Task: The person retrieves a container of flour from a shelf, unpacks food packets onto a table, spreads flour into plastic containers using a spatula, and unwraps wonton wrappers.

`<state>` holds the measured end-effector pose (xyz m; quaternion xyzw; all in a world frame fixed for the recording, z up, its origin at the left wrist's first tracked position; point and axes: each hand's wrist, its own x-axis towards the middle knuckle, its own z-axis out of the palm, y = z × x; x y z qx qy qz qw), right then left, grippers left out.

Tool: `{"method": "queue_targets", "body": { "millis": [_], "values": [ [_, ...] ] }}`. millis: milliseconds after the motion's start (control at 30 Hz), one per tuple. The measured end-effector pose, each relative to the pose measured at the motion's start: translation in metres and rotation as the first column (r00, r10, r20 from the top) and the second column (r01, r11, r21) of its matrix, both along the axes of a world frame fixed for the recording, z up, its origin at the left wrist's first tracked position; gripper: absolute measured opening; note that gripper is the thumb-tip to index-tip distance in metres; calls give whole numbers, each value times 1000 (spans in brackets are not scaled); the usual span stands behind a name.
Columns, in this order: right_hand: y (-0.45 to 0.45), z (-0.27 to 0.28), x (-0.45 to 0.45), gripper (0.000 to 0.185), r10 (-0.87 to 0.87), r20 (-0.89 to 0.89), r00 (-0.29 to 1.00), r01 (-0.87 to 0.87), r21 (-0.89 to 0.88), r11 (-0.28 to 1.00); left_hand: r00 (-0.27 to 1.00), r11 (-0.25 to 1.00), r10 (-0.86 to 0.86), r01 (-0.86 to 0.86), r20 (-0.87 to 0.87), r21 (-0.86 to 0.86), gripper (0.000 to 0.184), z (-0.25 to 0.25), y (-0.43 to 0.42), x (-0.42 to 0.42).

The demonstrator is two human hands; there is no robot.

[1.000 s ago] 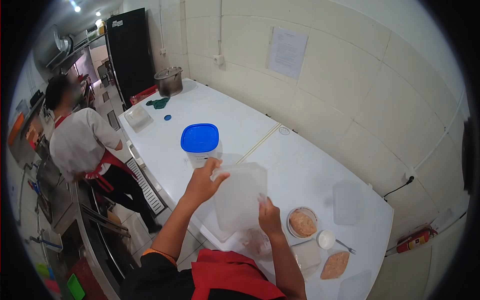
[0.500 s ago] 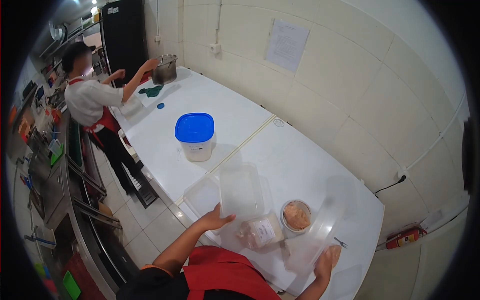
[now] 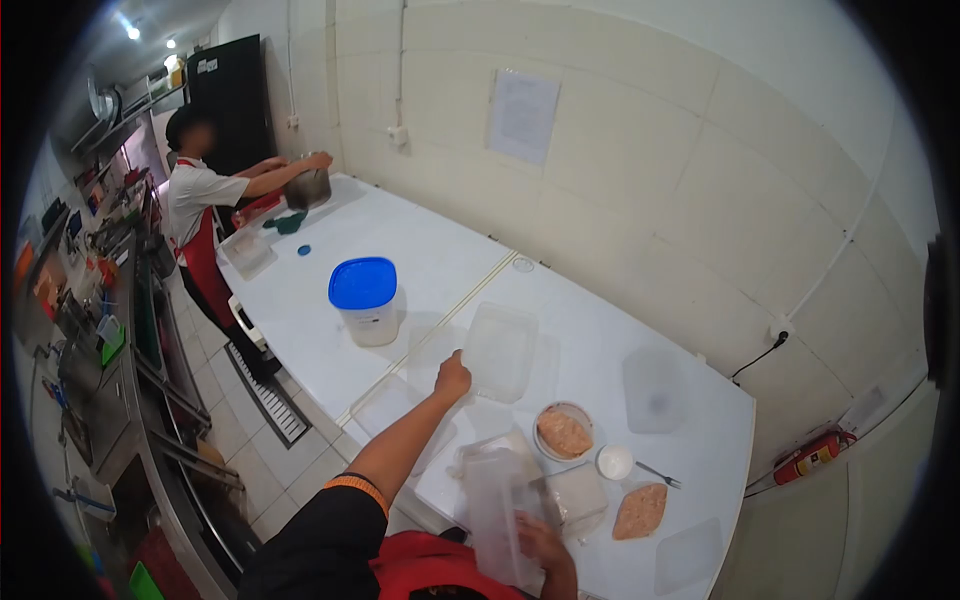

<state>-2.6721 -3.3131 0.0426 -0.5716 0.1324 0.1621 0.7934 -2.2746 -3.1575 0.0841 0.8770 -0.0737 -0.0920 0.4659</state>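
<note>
My left hand [image 3: 453,375] reaches across the white table and closes on the near left edge of a clear plastic container [image 3: 503,345]. Close to my apron, my right hand [image 3: 543,545] holds a tilted translucent plastic tub [image 3: 492,505]. Behind that tub, partly hidden, lies a clear pack [image 3: 580,498]. A round bowl [image 3: 564,431] holds pinkish minced meat [image 3: 565,434]. To its right are a small white cup [image 3: 614,461], a fork [image 3: 659,475] and a flat piece of minced meat [image 3: 639,511] on the table surface.
A tub with a blue lid [image 3: 363,286] stands mid-table. Translucent lids [image 3: 655,390] lie flat toward the wall and at the right corner. At the far end, a co-worker [image 3: 205,200] handles a metal pot [image 3: 308,187] beside a green cloth [image 3: 288,223].
My right hand has brought the tub left toward my body, uncovering the white cup. My left hand has shifted the clear container farther across the table. The co-worker now has both hands at the pot.
</note>
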Motion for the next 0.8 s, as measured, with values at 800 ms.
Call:
{"method": "queue_targets", "body": {
  "millis": [800],
  "values": [
    [47,3,188,59,-468,135,873,323,559,763,960,874,143,-237,242,424,32,112,149,26]
  ]
}}
